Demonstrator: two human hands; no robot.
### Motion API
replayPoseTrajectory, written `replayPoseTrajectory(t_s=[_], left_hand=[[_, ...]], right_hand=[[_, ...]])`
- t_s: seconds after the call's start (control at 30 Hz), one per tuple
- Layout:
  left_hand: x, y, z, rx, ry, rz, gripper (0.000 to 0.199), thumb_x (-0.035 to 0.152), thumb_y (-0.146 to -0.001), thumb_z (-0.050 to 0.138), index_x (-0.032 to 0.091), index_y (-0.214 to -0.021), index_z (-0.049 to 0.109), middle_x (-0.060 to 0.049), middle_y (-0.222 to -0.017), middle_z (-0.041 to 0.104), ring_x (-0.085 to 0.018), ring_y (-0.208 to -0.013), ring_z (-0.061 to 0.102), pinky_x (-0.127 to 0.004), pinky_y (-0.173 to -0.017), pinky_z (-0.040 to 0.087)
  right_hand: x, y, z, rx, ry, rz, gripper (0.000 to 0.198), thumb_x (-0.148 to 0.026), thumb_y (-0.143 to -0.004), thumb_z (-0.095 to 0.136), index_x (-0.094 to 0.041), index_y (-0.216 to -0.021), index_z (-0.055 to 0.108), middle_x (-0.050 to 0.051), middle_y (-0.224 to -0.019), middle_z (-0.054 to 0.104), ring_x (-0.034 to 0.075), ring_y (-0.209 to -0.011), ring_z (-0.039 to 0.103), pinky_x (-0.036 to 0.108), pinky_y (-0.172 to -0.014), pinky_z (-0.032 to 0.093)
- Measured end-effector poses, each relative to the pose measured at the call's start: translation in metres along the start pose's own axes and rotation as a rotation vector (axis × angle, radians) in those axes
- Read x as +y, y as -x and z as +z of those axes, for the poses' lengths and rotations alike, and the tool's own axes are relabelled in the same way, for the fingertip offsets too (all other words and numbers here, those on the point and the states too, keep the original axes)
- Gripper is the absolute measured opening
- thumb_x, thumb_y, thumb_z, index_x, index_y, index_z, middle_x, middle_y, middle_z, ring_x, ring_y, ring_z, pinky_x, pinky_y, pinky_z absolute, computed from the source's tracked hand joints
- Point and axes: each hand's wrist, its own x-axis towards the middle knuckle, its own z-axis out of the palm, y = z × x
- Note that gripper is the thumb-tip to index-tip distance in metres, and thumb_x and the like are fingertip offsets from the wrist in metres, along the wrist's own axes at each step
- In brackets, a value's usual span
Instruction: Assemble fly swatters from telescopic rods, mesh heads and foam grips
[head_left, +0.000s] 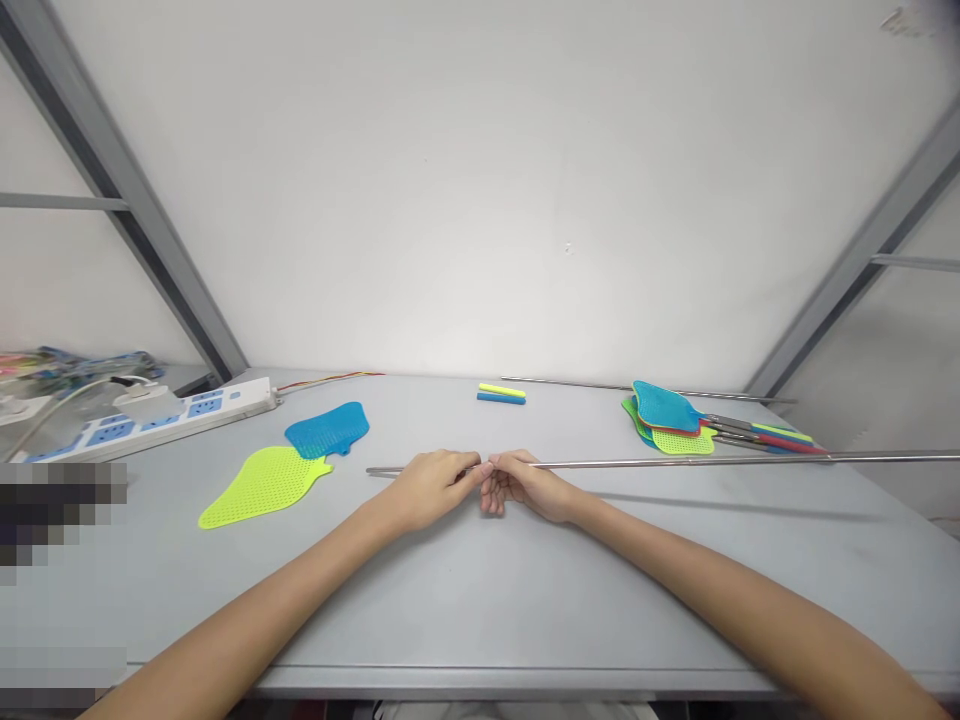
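A long thin metal rod [637, 463] runs sideways across the middle, above the table, and reaches past the right edge of the view. My left hand [442, 482] is closed on it near its left end, palm down. Close beside it, my right hand [529, 483] pinches the same rod between thumb and index finger, its other fingers loosely curled underneath. Both thumbs meet at the rod. Left of my hands lie a yellow-green fly swatter head [262, 485] and a blue fly swatter head [330, 428], neither with a handle.
Behind my hands lie a yellow tube [501, 390] and a blue tube [501, 399]. Several fly swatters [667, 410] with handles are piled at the right. Another metal rod [570, 382] lies along the back. A power strip [187, 418] stands at the left on the grey table [465, 600].
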Motion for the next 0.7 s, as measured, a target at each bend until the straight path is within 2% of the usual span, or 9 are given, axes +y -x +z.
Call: replayPoseTrajectory(t_s=[0.4,0.57,0.7], left_hand=[[-0.0006,0.0007,0.0009,-0.014,0.009,-0.014,0.048,0.046,-0.083,0.014,0.021,-0.074,0.054,-0.001,-0.069,0.057,-0.013,-0.067,0.051,-0.023,-0.062,0.034],[-0.0022,0.001,0.0015,0.045,-0.106,-0.121,0.049,0.052,-0.08,0.015,0.019,-0.073,0.051,-0.003,-0.07,0.057,-0.015,-0.065,0.052,-0.024,-0.057,0.033],[-0.0048,-0.0002,0.0012,0.153,-0.265,-0.261,0.054,0.057,-0.076,0.02,0.015,-0.067,0.053,-0.007,-0.069,0.057,-0.018,-0.065,0.052,-0.026,-0.056,0.032]], right_hand=[[-0.0012,0.0005,0.0009,0.003,0.014,0.003,0.041,-0.042,-0.079,0.036,-0.009,-0.066,0.056,0.008,-0.063,0.059,0.011,-0.054,0.053,0.024,-0.054,0.04],[-0.0007,-0.0004,0.0005,0.008,-0.007,-0.005,0.038,-0.04,-0.079,0.037,-0.009,-0.067,0.056,0.007,-0.061,0.058,0.011,-0.053,0.053,0.024,-0.052,0.039],[-0.0024,-0.0002,0.0005,0.026,-0.024,0.002,0.039,-0.043,-0.078,0.038,-0.009,-0.069,0.056,0.007,-0.062,0.057,0.011,-0.054,0.052,0.024,-0.052,0.039]])
